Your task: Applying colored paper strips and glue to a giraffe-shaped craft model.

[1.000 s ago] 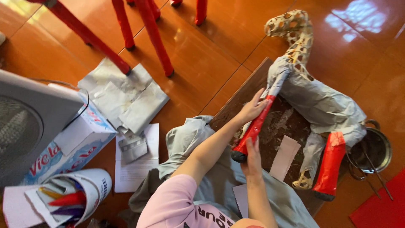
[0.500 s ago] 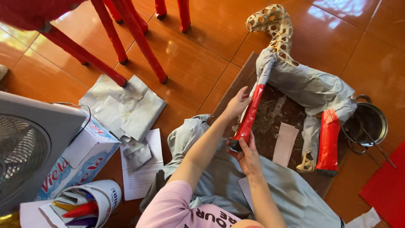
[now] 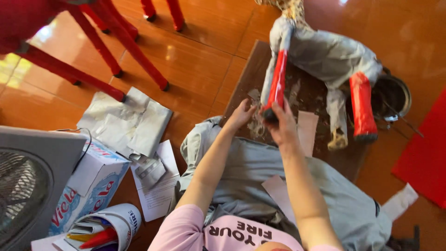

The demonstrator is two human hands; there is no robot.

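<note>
A papier-mâché animal figure point(image 3: 325, 56) with a grey body and spotted neck stands on a dark brown board point(image 3: 251, 79). Two of its legs are wrapped in red, one at the front point(image 3: 278, 76) and one at the back point(image 3: 361, 107). My right hand point(image 3: 281, 122) grips the lower end of the front red leg. My left hand point(image 3: 241, 114) rests beside that leg's foot with fingers apart, touching the board. A pale paper strip point(image 3: 307, 132) lies on the board just right of my right hand.
A metal bowl point(image 3: 395, 95) sits behind the figure. Crumpled grey paper sheets point(image 3: 130, 123), a white and blue box point(image 3: 90, 179), a tub of pens point(image 3: 109, 227) and a grey fan point(image 3: 28, 181) lie at left. Red chair legs point(image 3: 116, 46) stand on the orange floor. A red mat point(image 3: 425, 153) lies at right.
My left hand has slid down the front red leg to its foot. My right hand has risen and closed on the leg's lower end. The view has shifted toward the figure.
</note>
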